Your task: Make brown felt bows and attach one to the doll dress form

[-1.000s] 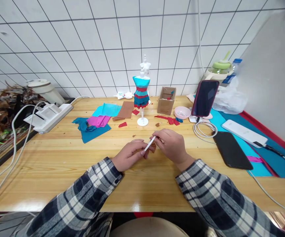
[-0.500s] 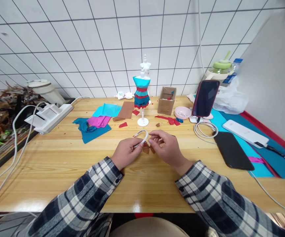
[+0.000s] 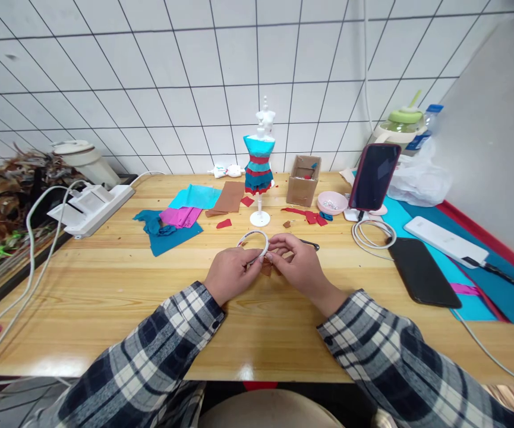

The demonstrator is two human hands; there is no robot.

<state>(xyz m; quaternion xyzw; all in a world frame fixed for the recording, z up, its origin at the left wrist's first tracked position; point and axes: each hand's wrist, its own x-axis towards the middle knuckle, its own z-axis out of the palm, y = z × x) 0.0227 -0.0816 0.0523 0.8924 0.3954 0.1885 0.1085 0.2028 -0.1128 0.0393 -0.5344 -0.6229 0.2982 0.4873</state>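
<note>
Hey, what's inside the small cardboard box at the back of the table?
Inside the box, some red bits and a blue scrap show near the top. Its front side covers the bottom, so whatever lies lower cannot be seen.

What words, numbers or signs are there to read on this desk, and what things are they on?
None can be read.
White ring in the left hand: any print inside is too small to read.
Bottle label: blue, with any words too small and blurred.
White power bank: no readable writing.
Propped-up phone: dark screen, no words showing.
</note>
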